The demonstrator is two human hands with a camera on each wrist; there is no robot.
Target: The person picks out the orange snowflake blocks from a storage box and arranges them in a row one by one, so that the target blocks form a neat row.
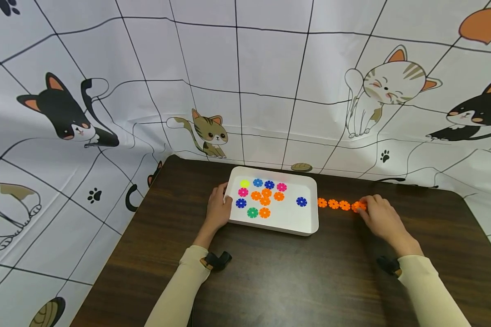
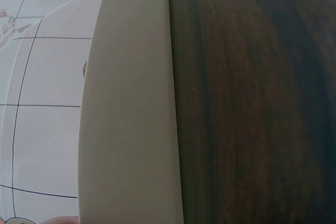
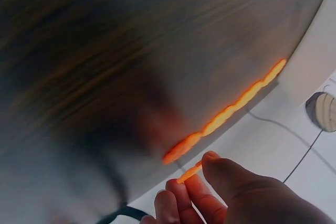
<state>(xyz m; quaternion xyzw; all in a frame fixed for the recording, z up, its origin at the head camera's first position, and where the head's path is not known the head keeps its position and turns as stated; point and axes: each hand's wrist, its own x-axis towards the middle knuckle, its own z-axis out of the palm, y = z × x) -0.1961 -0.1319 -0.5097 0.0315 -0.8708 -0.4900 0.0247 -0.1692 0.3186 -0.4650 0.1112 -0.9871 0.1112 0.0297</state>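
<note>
I see the left hand (image 1: 218,210) clamped on the white tray (image 1: 288,222) at its nine o'clock edge. An orange row (image 1: 333,204) lies off its three o'clock side; by the outer end, the right hand (image 1: 385,220) pinches an orange disc (image 3: 188,173).

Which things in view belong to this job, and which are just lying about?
In the job:
orange disc row
orange disc pinched by right hand
white tray, gripped by left hand
tray discs, probably

Just there:
cat-print sheet
wrist cameras

Dk brn wood-grain tbl (image 1: 286,277) w/ wht, blk-gridded cat-print cloth (image 1: 270,59) behind
</note>
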